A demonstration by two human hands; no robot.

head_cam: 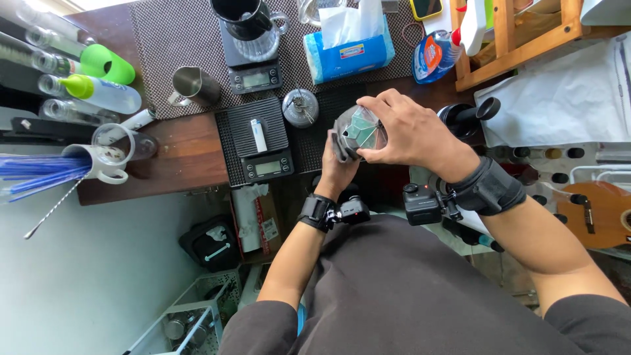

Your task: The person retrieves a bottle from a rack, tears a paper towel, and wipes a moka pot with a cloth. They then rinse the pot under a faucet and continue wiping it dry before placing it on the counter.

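While moka pot (pixel 358 131) is held above counter (pixel 190 148) edge, base is gripped from below by left hand (pixel 336 172); top is clasped by right hand (pixel 411 135), fingers closed. Likely screwing step; firm counter-twist needed.

Both hands meet ahead, left hand (pixel 338 167) beneath, right hand (pixel 407 131) curled above.
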